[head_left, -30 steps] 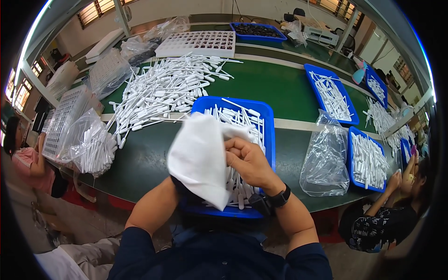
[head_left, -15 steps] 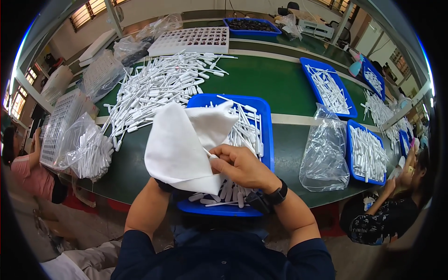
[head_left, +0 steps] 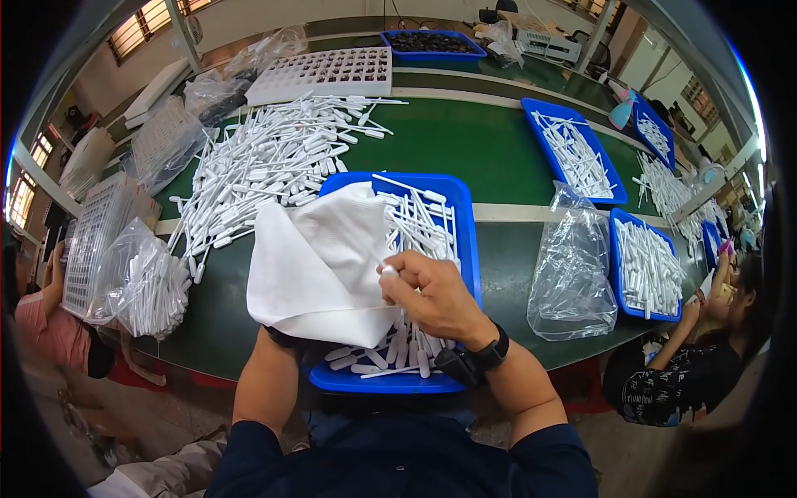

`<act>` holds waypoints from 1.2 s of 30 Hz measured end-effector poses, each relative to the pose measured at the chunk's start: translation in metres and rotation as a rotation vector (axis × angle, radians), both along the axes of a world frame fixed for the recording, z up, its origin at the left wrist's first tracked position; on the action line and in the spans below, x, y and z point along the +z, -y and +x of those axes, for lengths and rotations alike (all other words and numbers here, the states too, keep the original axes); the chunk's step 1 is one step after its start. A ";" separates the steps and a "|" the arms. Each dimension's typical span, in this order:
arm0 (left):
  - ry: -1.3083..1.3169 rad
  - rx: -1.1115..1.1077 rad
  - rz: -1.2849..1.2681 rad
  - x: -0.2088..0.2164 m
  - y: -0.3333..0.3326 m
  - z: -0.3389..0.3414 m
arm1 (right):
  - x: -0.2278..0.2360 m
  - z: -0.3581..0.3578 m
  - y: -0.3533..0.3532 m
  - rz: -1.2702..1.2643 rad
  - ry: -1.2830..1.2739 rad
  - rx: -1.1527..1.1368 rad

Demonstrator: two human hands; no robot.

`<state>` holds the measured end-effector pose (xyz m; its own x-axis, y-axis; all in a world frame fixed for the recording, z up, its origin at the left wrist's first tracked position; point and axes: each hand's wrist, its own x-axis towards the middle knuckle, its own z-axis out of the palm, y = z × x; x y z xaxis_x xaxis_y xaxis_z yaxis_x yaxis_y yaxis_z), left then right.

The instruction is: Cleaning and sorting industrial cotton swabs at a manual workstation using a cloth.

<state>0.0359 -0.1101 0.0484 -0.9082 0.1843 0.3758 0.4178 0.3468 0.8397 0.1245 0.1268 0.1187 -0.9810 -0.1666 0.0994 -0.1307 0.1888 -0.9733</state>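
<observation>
Pinching a white piece point(head_left: 389, 272) with a rounded end, the right hand point(head_left: 442, 300) has its thumb and curled fingers point(head_left: 408, 264) drawn together; they cover most of the piece, so its full shape cannot be told. Just left of these fingers spreads a white cloth point(head_left: 320, 257), its near edge folded over into a band. The left forearm point(head_left: 270, 382) runs up beneath the cloth, which hides the left hand, so whether its fingers are open or closed cannot be told.

Below and behind the right fingers sits a blue tray point(head_left: 466, 249), partly covered by the cloth. White sticks point(head_left: 419, 228) with thicker ends lie in it at many angles, showing both beyond the fingers and on their near side. A dark wristband point(head_left: 496, 350) circles the right wrist, behind the fingers.

Beyond the fingers and to their left, a loose heap point(head_left: 274, 153) of similar white sticks spreads over the green surface point(head_left: 465, 149). Farther left of the fingers, a clear bag point(head_left: 154, 286) holds more of them. Well to the right of the fingers, a crumpled clear bag point(head_left: 571, 274) lies flat, with a second blue tray point(head_left: 615, 249) of sticks just beside it. Beyond that bag, farther from the fingers, a third blue tray point(head_left: 621, 196) holds more sticks.
</observation>
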 end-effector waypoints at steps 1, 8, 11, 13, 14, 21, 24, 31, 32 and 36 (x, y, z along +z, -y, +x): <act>-0.031 -0.009 -0.031 0.014 -0.013 -0.008 | -0.002 0.001 0.000 -0.139 0.027 -0.046; -0.136 -0.115 -0.151 0.058 -0.021 0.025 | -0.004 -0.005 0.002 -0.372 0.122 -0.029; -0.081 -0.271 -0.114 0.053 -0.024 0.027 | -0.002 -0.004 0.003 -0.267 0.112 -0.015; -0.042 -0.367 -0.091 0.048 -0.024 0.031 | 0.001 -0.002 0.003 -0.098 0.082 -0.003; -0.046 -0.356 -0.088 0.046 -0.024 0.033 | 0.003 0.000 0.003 -0.094 0.079 0.007; 0.888 -0.445 0.591 -0.014 -0.001 0.028 | -0.011 -0.001 0.006 0.059 0.020 0.061; 0.010 -0.271 0.009 0.008 -0.012 0.027 | 0.002 0.000 0.011 0.212 0.033 0.146; 0.018 -0.181 -0.191 0.113 -0.004 0.018 | 0.016 0.000 -0.001 0.609 0.048 -0.048; 0.105 -0.196 -0.167 0.125 -0.005 0.020 | 0.016 0.000 -0.005 0.705 0.071 -0.104; -0.085 0.013 -0.371 0.095 -0.012 0.020 | 0.034 -0.015 -0.016 0.976 0.024 -0.091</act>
